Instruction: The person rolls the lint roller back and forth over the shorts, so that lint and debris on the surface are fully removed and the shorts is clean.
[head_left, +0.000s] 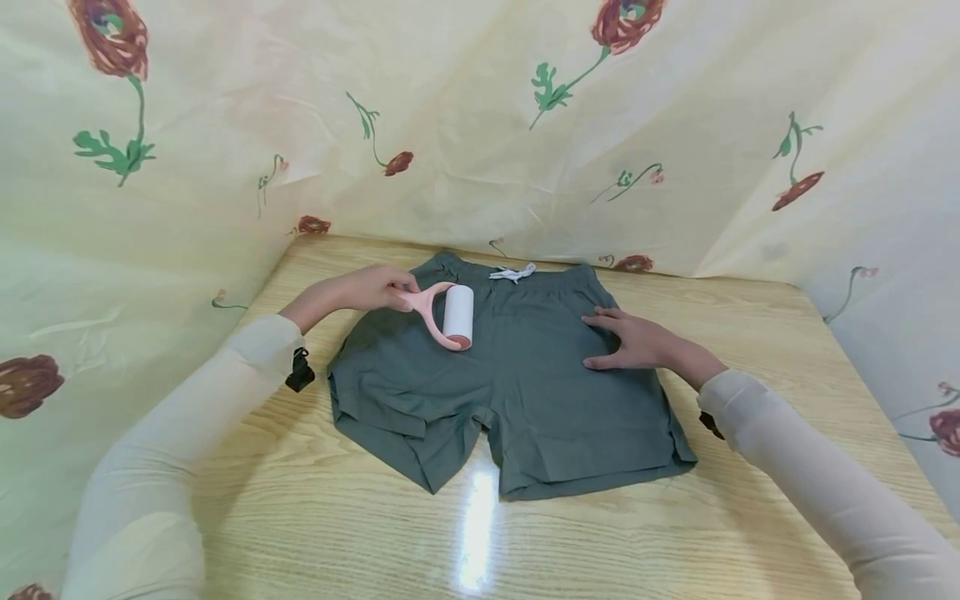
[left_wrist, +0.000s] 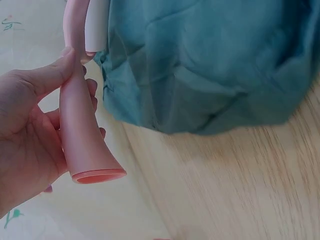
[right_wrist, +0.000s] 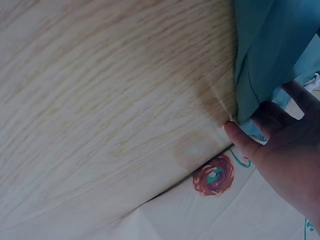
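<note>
Dark green shorts (head_left: 555,400) lie spread on the wooden table, waistband at the far side with a white drawstring (head_left: 513,273) tied at its middle. My left hand (head_left: 375,287) grips the pink handle of a lint roller (head_left: 459,312), whose white roll lies over the upper left part of the shorts. In the left wrist view, thumb and fingers wrap the handle (left_wrist: 82,130), its flared hollow end showing below. My right hand (head_left: 633,340) rests on the right side of the shorts with fingers spread; in the right wrist view the fingers (right_wrist: 245,142) are at the fabric's edge.
The light wooden table (head_left: 360,542) carries a bright light reflection near its front. Cream floral cloth (head_left: 465,125) hangs behind the table and along the sides. Each wrist bears a small black device (head_left: 300,372) below a pale sleeve (head_left: 157,467).
</note>
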